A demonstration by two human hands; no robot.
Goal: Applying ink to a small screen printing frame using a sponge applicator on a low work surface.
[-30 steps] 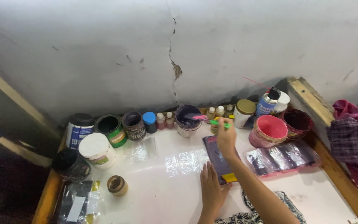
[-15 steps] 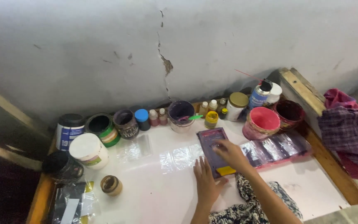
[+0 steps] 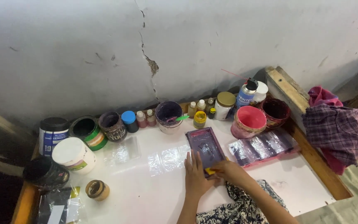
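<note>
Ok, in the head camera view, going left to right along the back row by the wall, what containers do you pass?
Blue-labelled black tub → green-rimmed tin → dark stained pot → blue-capped jar → purple-stained cup → gold-lidded jar → spray can → dark red bowl.

blue-labelled spray can (image 3: 245, 96) by wall

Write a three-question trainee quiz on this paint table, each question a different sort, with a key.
1. True or false: the left hand lies flat on the white table, beside the small purple-stained screen frame.
2. Which thing does the right hand hold at the frame's near edge? A) a yellow squeegee B) the spray can C) the white-lidded tub
3. Fill in: the open tub just right of the frame is ____ inside.

Key: 1 true; 2 A; 3 pink.
</note>
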